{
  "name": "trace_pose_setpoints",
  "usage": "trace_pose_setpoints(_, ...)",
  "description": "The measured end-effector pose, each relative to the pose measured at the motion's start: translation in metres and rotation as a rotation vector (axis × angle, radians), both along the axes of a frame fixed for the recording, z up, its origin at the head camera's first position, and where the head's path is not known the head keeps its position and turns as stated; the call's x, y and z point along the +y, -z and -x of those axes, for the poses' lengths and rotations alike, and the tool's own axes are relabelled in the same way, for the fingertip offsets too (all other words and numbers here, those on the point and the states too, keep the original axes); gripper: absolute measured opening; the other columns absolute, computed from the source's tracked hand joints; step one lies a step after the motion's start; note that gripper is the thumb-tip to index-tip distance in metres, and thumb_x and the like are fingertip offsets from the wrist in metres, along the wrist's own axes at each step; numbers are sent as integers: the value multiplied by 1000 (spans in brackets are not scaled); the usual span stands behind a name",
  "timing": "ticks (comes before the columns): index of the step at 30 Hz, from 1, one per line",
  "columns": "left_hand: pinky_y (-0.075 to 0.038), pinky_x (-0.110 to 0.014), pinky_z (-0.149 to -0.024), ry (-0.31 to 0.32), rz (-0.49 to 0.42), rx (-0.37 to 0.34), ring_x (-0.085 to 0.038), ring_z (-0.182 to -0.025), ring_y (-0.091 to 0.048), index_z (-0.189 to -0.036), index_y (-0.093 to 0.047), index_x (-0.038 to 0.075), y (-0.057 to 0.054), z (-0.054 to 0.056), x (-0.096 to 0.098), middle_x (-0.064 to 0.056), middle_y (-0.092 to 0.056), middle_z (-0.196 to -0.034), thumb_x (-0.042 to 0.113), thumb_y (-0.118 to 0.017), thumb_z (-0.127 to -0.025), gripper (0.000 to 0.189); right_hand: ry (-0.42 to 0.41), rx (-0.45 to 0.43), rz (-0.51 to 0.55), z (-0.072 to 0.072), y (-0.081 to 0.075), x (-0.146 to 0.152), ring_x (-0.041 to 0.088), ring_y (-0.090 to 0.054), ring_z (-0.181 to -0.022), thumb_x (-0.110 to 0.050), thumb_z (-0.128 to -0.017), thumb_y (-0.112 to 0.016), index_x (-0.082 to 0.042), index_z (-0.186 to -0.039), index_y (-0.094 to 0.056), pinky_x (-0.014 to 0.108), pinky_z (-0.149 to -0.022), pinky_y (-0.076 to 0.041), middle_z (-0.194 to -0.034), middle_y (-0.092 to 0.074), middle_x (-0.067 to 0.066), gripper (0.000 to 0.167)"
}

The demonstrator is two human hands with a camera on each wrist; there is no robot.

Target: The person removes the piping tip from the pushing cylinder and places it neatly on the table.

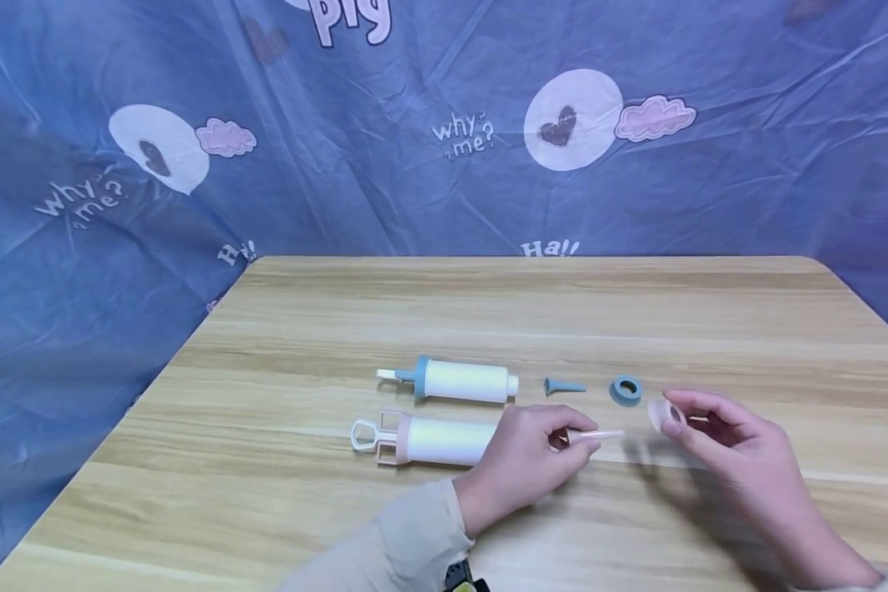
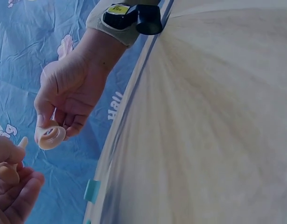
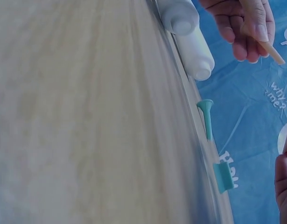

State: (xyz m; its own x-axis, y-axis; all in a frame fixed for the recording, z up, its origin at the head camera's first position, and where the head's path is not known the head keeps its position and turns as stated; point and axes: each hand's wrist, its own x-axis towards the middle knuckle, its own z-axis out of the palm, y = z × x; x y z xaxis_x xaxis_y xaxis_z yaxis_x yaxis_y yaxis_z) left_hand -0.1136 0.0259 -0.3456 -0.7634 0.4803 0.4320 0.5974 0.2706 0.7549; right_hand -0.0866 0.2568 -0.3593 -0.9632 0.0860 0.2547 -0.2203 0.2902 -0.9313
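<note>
Between thumb and fingers, my left hand (image 1: pixel 529 452) pinches a pale pink cone-shaped nozzle (image 1: pixel 599 435), its narrow tip pointing right. My right hand (image 1: pixel 743 448) holds a pale pink ring-shaped cap (image 1: pixel 661 418) above the table; the ring's opening also shows in the left wrist view, where that cap (image 2: pixel 52 138) sits at the fingertips. A gap separates nozzle and cap. Beneath and behind the left hand lies a white tube with a pink collar and handle (image 1: pixel 447 441), its right end hidden in the head view.
Behind lies a second white tube with a blue collar (image 1: pixel 466 381). A blue-green nozzle (image 1: pixel 565 386) and a blue-green ring cap (image 1: pixel 626 390) rest to its right on the wooden table (image 1: pixel 303 321). A blue printed cloth (image 1: pixel 385 181) hangs beyond the table's far edge.
</note>
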Motion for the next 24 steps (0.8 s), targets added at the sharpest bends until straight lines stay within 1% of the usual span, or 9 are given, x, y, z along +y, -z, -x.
trace_pose_setpoints(3, -42, -4, -58, -18, 23, 38, 12, -62, -46, -89, -72, 7, 1, -1, 3, 1, -69, -77, 7, -68, -81, 9, 30, 24, -102, 0, 0, 1, -2, -59, -83, 5, -80, -66, -2, -113, -64, 9, -68, -45, -100, -65, -15, 34)
trace_pose_setpoints(5, -42, -4, -58, -31, 54, 48, 14, -63, -47, -90, -72, 9, 1, -2, 6, 4, -68, -78, 8, -68, -81, 9, 32, 58, -154, 0, 0, 1, -1, -58, -83, 7, -78, -67, 1, -111, -64, 9, -68, -45, -100, -64, -14, 33)
trace_pose_setpoints(7, -41, -3, -58, -38, 81, 30, 14, -63, -47, -90, -72, 10, 1, -3, 8, 6, -68, -78, 9, -68, -82, 10, 21, 98, -194, 1, 2, 1, 0, -56, -85, 10, -76, -67, 5, -108, -64, 9, -69, -44, -99, -63, -11, 33)
trace_pose_setpoints(10, -39, -3, -58, -58, 146, 19, 14, -62, -45, -90, -72, 12, 2, -4, 10, 9, -67, -76, 11, -68, -82, 10, 6, 125, -234, 2, 5, 2, 0, -56, -85, 11, -76, -68, 6, -107, -64, 9, -70, -43, -98, -62, -11, 32)
trace_pose_setpoints(13, -37, -3, -56, -80, 210, 9, 13, -60, -42, -89, -72, 14, 3, -4, 12, 11, -64, -72, 11, -68, -81, 10, -3, 114, -254, 3, 8, 2, 0, -55, -84, 9, -76, -68, 6, -107, -64, 9, -69, -43, -97, -61, -12, 31)
trace_pose_setpoints(18, -34, -5, -50, -115, 279, -43, 9, -54, -38, -88, -73, 15, 4, -3, 14, 12, -57, -64, 10, -68, -80, 10, -33, 67, -291, 5, 13, 3, -2, -52, -83, 6, -76, -69, 6, -105, -65, 7, -71, -43, -98, -59, -15, 30)
trace_pose_setpoints(21, -33, -6, -50, -134, 323, -58, 8, -53, -39, -89, -73, 16, 4, -3, 15, 14, -58, -64, 10, -67, -81, 11, -41, 41, -317, 8, 15, 3, -3, -51, -83, 4, -75, -71, 4, -104, -66, 5, -71, -43, -97, -58, -17, 29)
trace_pose_setpoints(24, -34, -6, -51, -146, 365, -63, 8, -55, -41, -90, -73, 17, 5, -3, 16, 14, -61, -68, 9, -66, -81, 14, -39, 23, -341, 10, 18, 1, -3, -50, -82, 2, -73, -73, 3, -102, -67, 6, -69, -42, -95, -58, -19, 30)
